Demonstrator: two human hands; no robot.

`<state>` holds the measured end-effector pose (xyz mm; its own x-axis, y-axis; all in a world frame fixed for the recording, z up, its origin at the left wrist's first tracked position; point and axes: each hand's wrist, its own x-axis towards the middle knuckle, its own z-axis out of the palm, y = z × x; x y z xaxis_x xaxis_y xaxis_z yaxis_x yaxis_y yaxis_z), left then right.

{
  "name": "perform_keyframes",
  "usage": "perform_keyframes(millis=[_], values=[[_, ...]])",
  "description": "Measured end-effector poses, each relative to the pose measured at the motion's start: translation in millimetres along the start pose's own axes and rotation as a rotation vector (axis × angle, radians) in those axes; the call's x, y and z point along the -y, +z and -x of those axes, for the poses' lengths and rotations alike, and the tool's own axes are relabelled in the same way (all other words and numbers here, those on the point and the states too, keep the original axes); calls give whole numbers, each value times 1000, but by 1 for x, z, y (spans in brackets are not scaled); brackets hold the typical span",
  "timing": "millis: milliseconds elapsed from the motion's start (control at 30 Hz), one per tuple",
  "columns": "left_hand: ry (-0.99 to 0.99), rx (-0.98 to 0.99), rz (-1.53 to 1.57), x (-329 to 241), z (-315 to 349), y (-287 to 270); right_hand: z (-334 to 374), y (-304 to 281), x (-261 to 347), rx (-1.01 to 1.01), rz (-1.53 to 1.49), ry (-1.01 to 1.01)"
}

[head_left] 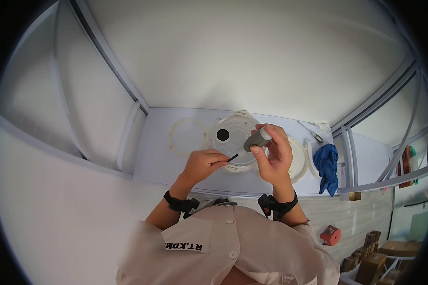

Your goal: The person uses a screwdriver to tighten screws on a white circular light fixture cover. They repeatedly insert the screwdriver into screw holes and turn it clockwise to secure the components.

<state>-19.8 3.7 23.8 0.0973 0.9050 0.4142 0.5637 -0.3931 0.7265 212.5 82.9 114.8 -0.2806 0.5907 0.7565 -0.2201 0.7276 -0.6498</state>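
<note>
My left hand [203, 164] is closed in a pinch on a short thin black strip [233, 157], which sticks out from the fingertips toward the right. Held up in my right hand [278, 156] is a stubby grey cylinder [257, 141], gripped between thumb and fingers and tilted. Below both hands lies a round, translucent whitish lid-like piece [238, 124] with raised marks on its surface. A flat black disc [222, 135] shows on the left part of that piece. My right hand partly covers the round piece's right side.
A thin yellowish ring [172, 137] lies left on the white table [152, 164]. At right are a cream round lid [298, 160], a crumpled blue cloth [326, 164] and a slim tool with a grey handle [316, 137]. Metal-framed partitions [349, 156] enclose the table; a red roll [331, 235] sits below.
</note>
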Motion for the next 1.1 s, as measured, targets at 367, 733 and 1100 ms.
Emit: perform_keyframes(millis=[367, 733, 1100], values=[[91, -136, -96, -13, -1, 26, -1, -8, 2, -25, 102, -45], [106, -135, -114, -9, 5, 30, -7, -9, 11, 5, 306, -232], [157, -130, -153, -8, 5, 28, -14, 10, 24, 40, 442, -284]])
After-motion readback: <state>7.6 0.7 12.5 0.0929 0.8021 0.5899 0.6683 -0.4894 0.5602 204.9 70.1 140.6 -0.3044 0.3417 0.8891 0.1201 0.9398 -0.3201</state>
